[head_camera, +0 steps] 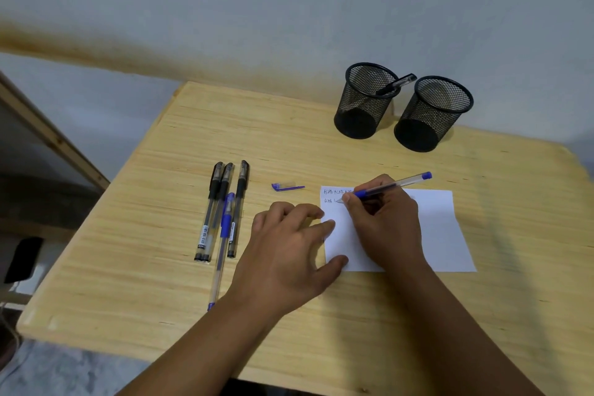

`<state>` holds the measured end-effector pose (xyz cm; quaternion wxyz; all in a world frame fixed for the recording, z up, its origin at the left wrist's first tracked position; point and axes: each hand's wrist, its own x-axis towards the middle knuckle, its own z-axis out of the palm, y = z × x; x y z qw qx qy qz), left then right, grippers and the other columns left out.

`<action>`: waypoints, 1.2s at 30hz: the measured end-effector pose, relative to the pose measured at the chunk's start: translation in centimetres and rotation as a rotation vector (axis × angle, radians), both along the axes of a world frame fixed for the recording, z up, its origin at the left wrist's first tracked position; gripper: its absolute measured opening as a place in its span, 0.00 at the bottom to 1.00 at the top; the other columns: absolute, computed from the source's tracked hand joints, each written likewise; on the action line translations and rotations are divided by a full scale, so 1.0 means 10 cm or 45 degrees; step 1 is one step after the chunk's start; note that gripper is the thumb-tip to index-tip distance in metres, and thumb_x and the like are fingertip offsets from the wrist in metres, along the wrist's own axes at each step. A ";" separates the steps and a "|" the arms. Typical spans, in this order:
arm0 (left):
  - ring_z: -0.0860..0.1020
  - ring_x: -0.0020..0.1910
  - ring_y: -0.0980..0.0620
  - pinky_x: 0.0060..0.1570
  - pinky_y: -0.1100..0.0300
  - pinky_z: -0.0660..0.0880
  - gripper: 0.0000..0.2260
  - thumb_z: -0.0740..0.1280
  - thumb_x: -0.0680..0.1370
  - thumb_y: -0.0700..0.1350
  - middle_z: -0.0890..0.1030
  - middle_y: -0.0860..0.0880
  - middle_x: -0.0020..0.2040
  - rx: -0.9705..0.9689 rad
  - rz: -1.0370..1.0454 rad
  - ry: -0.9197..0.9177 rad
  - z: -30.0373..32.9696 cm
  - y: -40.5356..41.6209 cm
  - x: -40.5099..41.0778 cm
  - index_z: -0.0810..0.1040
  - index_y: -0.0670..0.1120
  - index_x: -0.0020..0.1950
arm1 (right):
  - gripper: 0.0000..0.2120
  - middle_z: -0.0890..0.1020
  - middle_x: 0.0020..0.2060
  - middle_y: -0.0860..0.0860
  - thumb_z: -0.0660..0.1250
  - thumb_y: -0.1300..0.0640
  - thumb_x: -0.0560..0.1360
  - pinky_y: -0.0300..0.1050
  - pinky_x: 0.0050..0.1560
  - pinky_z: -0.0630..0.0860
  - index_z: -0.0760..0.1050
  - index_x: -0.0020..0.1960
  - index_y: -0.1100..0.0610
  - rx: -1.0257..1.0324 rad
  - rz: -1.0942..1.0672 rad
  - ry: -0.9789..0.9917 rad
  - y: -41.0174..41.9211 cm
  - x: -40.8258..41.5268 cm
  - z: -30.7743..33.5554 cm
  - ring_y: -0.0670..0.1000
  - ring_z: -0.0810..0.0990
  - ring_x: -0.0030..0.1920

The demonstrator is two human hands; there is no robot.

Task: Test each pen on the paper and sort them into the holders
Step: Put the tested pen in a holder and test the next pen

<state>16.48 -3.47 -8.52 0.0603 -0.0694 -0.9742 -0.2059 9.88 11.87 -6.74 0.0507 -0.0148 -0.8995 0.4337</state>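
Gripping the blue pen (390, 187), right hand (385, 222) writes on paper (434, 228); left hand (289, 251) fingers flat.

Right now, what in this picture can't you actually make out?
All in the head view:
- The handwriting on the paper: too small to read, part hidden by the right hand.
- The lower part of the black pen in the left holder: blurred by the mesh.
- The dark object beside the table: unclear.

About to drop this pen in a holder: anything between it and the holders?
Nothing visible. The blue pen in the right hand has bare table between it and both mesh holders.
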 end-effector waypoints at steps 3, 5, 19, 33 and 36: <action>0.68 0.61 0.52 0.54 0.56 0.60 0.22 0.61 0.70 0.67 0.76 0.58 0.63 0.011 -0.004 -0.007 0.02 0.00 0.01 0.79 0.59 0.58 | 0.06 0.79 0.34 0.41 0.72 0.52 0.75 0.25 0.33 0.69 0.76 0.45 0.52 0.009 -0.001 -0.029 0.00 0.00 0.02 0.37 0.78 0.36; 0.68 0.61 0.51 0.55 0.55 0.60 0.22 0.61 0.71 0.67 0.76 0.58 0.63 0.014 -0.006 -0.016 0.02 0.00 0.01 0.79 0.59 0.59 | 0.06 0.79 0.33 0.41 0.72 0.52 0.75 0.24 0.32 0.70 0.76 0.46 0.52 0.016 -0.005 -0.037 0.00 0.00 0.02 0.37 0.78 0.35; 0.68 0.62 0.51 0.56 0.52 0.62 0.23 0.60 0.71 0.67 0.76 0.58 0.64 -0.009 -0.003 -0.032 0.04 0.00 0.01 0.79 0.59 0.60 | 0.06 0.77 0.32 0.39 0.71 0.53 0.75 0.25 0.31 0.69 0.76 0.48 0.54 0.037 -0.020 -0.062 -0.02 -0.01 0.00 0.38 0.78 0.33; 0.67 0.63 0.52 0.56 0.54 0.61 0.24 0.60 0.71 0.68 0.75 0.59 0.65 -0.018 0.002 -0.035 0.04 -0.01 0.01 0.78 0.60 0.62 | 0.07 0.80 0.34 0.45 0.71 0.54 0.76 0.29 0.34 0.69 0.75 0.49 0.56 0.037 -0.010 -0.065 -0.02 -0.01 0.02 0.41 0.78 0.34; 0.67 0.63 0.53 0.57 0.54 0.62 0.24 0.59 0.71 0.68 0.74 0.59 0.65 -0.018 0.002 -0.044 0.04 -0.01 0.01 0.78 0.60 0.62 | 0.08 0.79 0.33 0.44 0.71 0.54 0.76 0.30 0.34 0.69 0.75 0.49 0.56 0.031 -0.025 -0.067 -0.02 -0.02 0.01 0.41 0.78 0.33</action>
